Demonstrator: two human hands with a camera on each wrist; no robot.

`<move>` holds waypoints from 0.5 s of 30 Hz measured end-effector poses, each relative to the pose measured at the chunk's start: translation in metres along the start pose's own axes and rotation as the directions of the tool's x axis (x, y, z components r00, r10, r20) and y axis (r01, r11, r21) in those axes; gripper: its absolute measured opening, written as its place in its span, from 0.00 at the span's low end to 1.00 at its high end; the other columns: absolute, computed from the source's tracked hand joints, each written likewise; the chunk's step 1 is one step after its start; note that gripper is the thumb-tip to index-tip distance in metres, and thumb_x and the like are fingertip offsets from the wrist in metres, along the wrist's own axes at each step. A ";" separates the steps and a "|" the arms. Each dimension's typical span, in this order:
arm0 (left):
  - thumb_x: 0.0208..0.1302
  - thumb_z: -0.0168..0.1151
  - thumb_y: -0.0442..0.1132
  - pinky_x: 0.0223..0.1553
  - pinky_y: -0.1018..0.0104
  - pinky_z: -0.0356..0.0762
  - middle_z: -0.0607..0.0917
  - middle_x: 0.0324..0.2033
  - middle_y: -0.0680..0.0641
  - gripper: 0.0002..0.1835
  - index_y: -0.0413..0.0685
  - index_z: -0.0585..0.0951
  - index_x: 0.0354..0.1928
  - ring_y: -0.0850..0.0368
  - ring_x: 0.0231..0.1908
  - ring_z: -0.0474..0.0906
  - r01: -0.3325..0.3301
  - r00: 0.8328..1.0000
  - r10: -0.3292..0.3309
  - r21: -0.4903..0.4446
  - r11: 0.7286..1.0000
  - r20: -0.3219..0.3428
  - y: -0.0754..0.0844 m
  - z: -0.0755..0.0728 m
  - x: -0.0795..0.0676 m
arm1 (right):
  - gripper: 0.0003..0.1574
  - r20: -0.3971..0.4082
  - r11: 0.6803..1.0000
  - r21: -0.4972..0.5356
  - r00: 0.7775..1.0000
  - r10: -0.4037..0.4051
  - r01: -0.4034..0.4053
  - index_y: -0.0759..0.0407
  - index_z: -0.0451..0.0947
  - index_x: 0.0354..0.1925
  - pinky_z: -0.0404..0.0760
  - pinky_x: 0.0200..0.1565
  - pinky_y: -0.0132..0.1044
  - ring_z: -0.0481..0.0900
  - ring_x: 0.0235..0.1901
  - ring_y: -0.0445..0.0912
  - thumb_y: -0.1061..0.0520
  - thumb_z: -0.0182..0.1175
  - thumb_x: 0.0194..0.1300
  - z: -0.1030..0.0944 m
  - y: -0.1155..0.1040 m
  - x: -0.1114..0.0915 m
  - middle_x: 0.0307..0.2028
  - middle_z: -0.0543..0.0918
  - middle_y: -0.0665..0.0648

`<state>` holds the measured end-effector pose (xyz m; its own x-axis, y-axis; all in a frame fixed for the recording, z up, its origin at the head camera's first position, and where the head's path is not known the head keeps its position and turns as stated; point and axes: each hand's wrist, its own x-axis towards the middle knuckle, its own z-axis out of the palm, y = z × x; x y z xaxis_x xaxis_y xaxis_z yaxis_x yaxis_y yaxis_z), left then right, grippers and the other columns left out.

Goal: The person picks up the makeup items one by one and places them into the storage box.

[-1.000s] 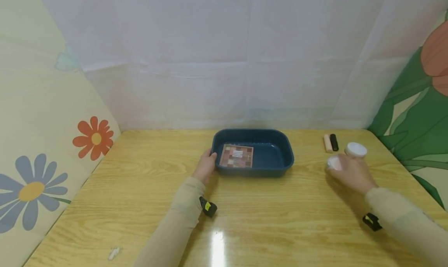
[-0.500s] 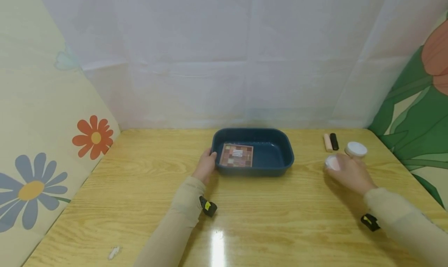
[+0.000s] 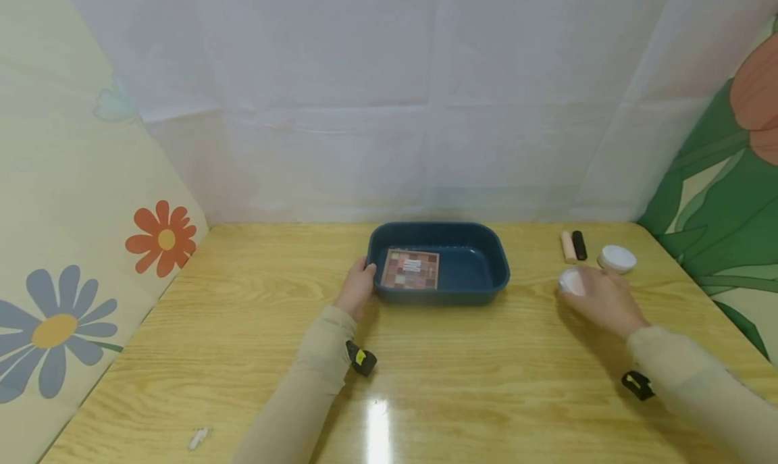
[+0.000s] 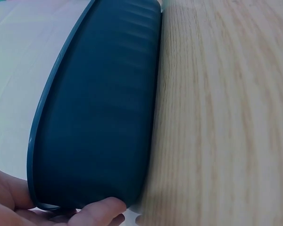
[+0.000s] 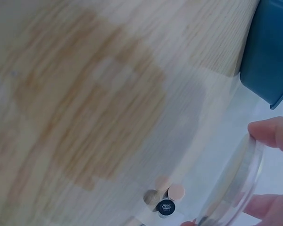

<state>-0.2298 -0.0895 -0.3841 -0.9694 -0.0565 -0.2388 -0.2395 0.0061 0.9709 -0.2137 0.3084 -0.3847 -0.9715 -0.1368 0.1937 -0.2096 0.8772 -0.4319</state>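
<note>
At the left end of a dark blue rectangular bin (image 3: 440, 298), my left hand (image 3: 357, 288) grips the wall, thumb at the rim. The left wrist view shows fingertips (image 4: 101, 212) against the bin's end. Inside the bin, on its left side, lies a square eyeshadow palette (image 3: 410, 271) with a patchwork of pink and brown. To the right of the bin, my right hand (image 3: 608, 300) pinches a round, flat, white-topped container (image 3: 571, 283) by its edge. Its clear rim shows tilted in the right wrist view, between thumb and fingers.
A pale pink tube (image 3: 568, 248) and a black tube (image 3: 579, 246) lie side by side at the back right. Beside them stands a white-lidded round jar (image 3: 616, 259). A white cloth (image 3: 322, 113) hangs behind the wooden table (image 3: 474, 390).
My right hand has shifted slightly to the left with the round container, towards the bin. The left hand, bin and palette have stayed in place.
</note>
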 end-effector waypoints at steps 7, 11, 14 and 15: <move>0.78 0.34 0.35 0.63 0.42 0.63 0.63 0.68 0.32 0.25 0.33 0.56 0.72 0.39 0.67 0.60 -0.004 1.000 0.004 -0.003 1.000 -0.006 -0.001 0.000 0.000 | 0.39 0.012 1.000 0.026 1.000 0.009 -0.009 0.80 0.65 0.60 0.63 0.51 0.71 0.62 0.53 0.79 0.54 0.64 0.61 0.001 -0.003 -0.001 0.52 0.70 0.85; 0.78 0.34 0.36 0.63 0.42 0.64 0.63 0.68 0.33 0.24 0.34 0.57 0.72 0.39 0.67 0.60 -0.004 1.000 0.004 0.008 1.000 -0.007 -0.001 0.000 -0.001 | 0.39 0.016 1.000 0.022 1.000 0.008 -0.008 0.81 0.65 0.60 0.63 0.52 0.71 0.62 0.53 0.79 0.54 0.64 0.61 0.001 -0.003 -0.002 0.52 0.70 0.85; 0.78 0.34 0.36 0.63 0.42 0.63 0.63 0.68 0.33 0.25 0.34 0.57 0.72 0.39 0.67 0.59 -0.003 1.000 0.003 0.010 1.000 -0.009 -0.001 0.000 -0.001 | 0.39 0.011 1.000 0.018 1.000 0.000 0.000 0.81 0.65 0.59 0.64 0.52 0.71 0.64 0.52 0.78 0.54 0.64 0.61 0.002 -0.005 -0.002 0.51 0.71 0.84; 0.78 0.34 0.36 0.64 0.42 0.63 0.63 0.68 0.33 0.25 0.34 0.56 0.72 0.39 0.68 0.59 -0.004 1.000 0.004 0.009 1.000 -0.008 0.000 0.000 -0.001 | 0.39 0.010 1.000 0.017 1.000 -0.003 0.003 0.82 0.65 0.59 0.64 0.52 0.70 0.65 0.51 0.77 0.54 0.64 0.61 0.001 -0.005 -0.003 0.51 0.72 0.84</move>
<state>-0.2286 -0.0894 -0.3843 -0.9699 -0.0647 -0.2348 -0.2362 0.0155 0.9716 -0.2102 0.3035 -0.3842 -0.9720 -0.1440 0.1858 -0.2141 0.8687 -0.4466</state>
